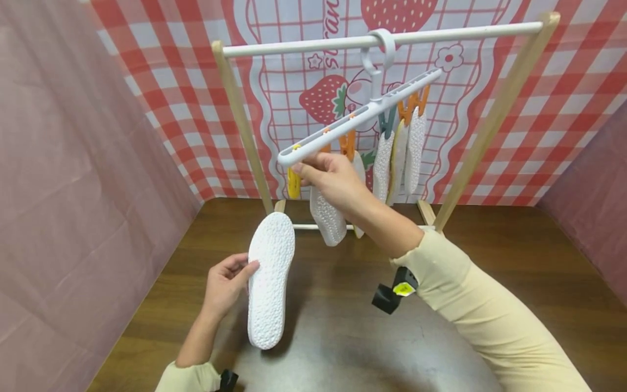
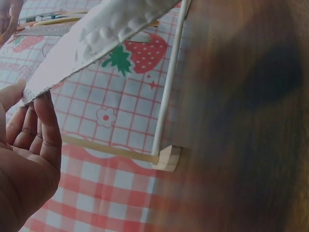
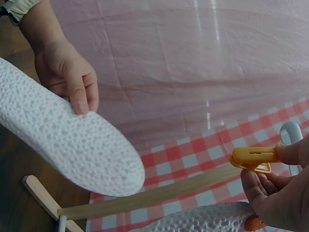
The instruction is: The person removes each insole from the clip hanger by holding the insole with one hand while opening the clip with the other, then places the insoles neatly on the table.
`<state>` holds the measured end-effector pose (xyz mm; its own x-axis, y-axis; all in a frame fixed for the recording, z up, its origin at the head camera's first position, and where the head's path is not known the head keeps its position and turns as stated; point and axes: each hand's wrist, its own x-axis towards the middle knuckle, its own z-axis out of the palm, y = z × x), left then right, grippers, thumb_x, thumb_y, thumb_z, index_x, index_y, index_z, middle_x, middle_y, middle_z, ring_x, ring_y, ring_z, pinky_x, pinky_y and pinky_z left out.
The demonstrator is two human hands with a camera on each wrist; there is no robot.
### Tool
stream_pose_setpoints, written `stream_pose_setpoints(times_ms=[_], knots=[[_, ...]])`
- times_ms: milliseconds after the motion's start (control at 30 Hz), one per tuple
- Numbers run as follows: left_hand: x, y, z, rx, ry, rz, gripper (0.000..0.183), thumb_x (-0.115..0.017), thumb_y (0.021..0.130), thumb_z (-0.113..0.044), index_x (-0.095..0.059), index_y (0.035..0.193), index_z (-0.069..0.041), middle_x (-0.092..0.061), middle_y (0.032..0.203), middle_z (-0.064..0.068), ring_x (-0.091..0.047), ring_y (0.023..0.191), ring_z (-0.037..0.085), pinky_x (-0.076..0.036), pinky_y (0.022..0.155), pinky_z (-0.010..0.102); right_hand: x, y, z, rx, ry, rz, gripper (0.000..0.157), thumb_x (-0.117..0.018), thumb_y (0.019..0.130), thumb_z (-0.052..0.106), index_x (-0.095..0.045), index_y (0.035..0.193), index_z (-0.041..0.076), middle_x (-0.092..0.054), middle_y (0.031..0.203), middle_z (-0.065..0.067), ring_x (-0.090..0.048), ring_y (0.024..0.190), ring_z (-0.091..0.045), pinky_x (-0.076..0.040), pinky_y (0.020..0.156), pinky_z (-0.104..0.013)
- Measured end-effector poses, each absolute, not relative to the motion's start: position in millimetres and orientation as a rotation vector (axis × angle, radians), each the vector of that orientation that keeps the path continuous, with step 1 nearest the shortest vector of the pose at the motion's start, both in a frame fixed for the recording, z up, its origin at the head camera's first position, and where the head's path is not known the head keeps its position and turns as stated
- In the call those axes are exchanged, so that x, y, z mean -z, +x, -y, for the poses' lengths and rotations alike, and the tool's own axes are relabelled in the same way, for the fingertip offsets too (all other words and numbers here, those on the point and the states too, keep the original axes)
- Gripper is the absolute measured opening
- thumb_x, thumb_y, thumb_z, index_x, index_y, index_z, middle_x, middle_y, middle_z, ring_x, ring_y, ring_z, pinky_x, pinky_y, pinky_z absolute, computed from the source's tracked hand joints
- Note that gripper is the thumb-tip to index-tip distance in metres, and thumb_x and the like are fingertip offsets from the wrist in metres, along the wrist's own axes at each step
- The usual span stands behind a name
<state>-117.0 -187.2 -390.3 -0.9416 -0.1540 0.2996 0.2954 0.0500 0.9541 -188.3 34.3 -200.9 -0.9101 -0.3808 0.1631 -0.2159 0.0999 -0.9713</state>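
Observation:
My left hand (image 1: 222, 286) pinches a white, bumpy shoe insole (image 1: 269, 280) by its left edge, thumb on the textured face. The insole stands nearly upright above the table, its broad end up. At the left end of the white hanger (image 1: 360, 116), my right hand (image 1: 340, 182) pinches a yellow clothespin (image 3: 253, 157) between thumb and fingers. Close by the right hand, another bumpy insole (image 1: 327, 218) hangs from an orange clip, partly hidden by that hand. More insoles (image 1: 416, 149) hang along the right half from orange and grey-green clips.
The hanger hooks over the white rail (image 1: 303, 46) of a rack with wooden side posts (image 1: 495, 125). The rack stands on a brown wooden table (image 1: 343, 310). A red checked strawberry cloth (image 1: 161, 81) covers the back, and pink cloth (image 1: 63, 190) hangs at the left.

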Motion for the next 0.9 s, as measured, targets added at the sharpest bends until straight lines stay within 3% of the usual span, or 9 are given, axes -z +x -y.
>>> stream_pose_setpoints(times_ms=[167, 333, 600, 900], knots=[[392, -118, 188, 1.962, -0.045, 2.145, 0.019, -0.064, 0.084, 0.001, -0.06, 0.097, 0.015, -0.063, 0.066, -0.011, -0.052, 0.048, 0.004, -0.047, 0.039, 0.021, 202, -188, -35, 1.934, -0.623, -2.216, 0.031, -0.053, 0.095, 0.015, -0.059, 0.123, 0.002, -0.06, 0.126, -0.01, -0.055, 0.112, -0.018, -0.048, 0.095, -0.033], [396, -118, 190, 1.978, 0.017, 2.327, 0.024, -0.064, 0.086, -0.006, -0.06, 0.101, 0.013, -0.063, 0.068, -0.012, -0.055, 0.053, 0.004, -0.049, 0.044, 0.025, 202, -188, -35, 1.923, -0.646, -2.212, 0.032, -0.053, 0.096, 0.015, -0.058, 0.124, 0.002, -0.06, 0.126, -0.011, -0.056, 0.111, -0.019, -0.047, 0.096, -0.033], [405, -120, 192, 2.003, 0.04, 2.446, 0.025, -0.065, 0.087, -0.009, -0.059, 0.102, 0.01, -0.062, 0.07, -0.008, -0.054, 0.054, 0.008, -0.049, 0.042, 0.033, 201, -188, -36, 1.921, -0.636, -2.213, 0.032, -0.053, 0.096, 0.015, -0.057, 0.125, 0.002, -0.06, 0.127, -0.01, -0.057, 0.107, -0.021, -0.046, 0.097, -0.033], [414, -122, 194, 2.051, 0.152, 2.451, 0.029, -0.063, 0.088, -0.01, -0.056, 0.107, 0.011, -0.064, 0.075, -0.002, -0.054, 0.056, 0.01, -0.047, 0.042, 0.026, 200, -188, -36, 1.929, -0.646, -2.191, 0.033, -0.053, 0.096, 0.016, -0.057, 0.126, 0.003, -0.059, 0.128, -0.01, -0.057, 0.109, -0.02, -0.047, 0.097, -0.033]])
